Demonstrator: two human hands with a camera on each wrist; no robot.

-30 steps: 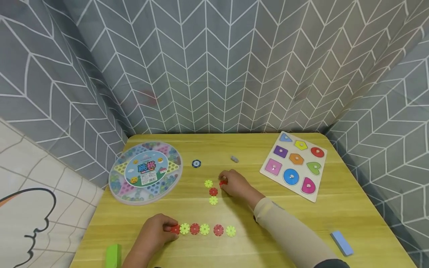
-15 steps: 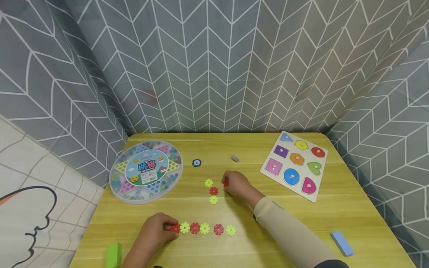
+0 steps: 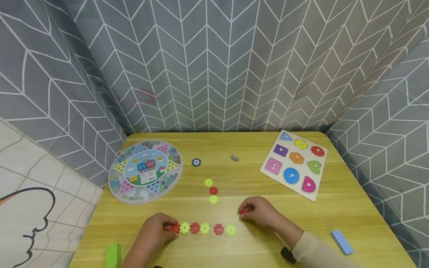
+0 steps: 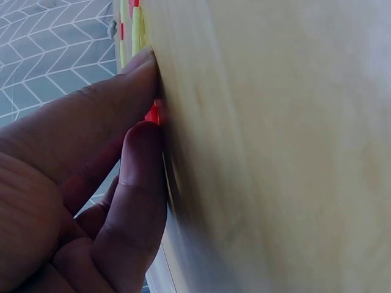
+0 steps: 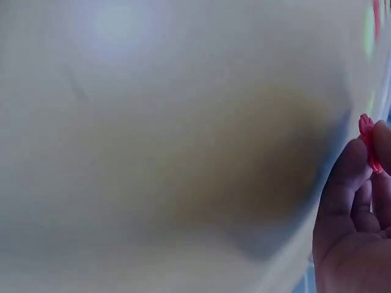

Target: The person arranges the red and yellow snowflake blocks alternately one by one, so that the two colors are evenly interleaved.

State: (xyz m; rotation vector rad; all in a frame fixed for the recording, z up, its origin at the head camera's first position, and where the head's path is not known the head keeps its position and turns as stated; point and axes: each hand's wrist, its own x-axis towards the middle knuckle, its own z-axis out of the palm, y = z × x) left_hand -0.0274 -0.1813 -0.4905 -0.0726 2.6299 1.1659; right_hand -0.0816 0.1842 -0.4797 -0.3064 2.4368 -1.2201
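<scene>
The left hand [image 3: 152,232] pins the red end disc [image 3: 175,228] of the red-and-yellow row [image 3: 204,229] on the worktop [image 3: 335,216]. The right hand [image 3: 259,213] pinches a red disc [image 3: 242,211] at the row's 2 o'clock; seemingly adding it, the next move calls for placing it beside the yellow end disc [image 3: 231,230].

Person is showing two bare hands — right hand [image 3: 260,214] wearing a snug beige sleeve [image 3: 318,253] reaching the wrist with a small black device just below it — left hand [image 3: 155,232] and forearm going uncovered.
</scene>
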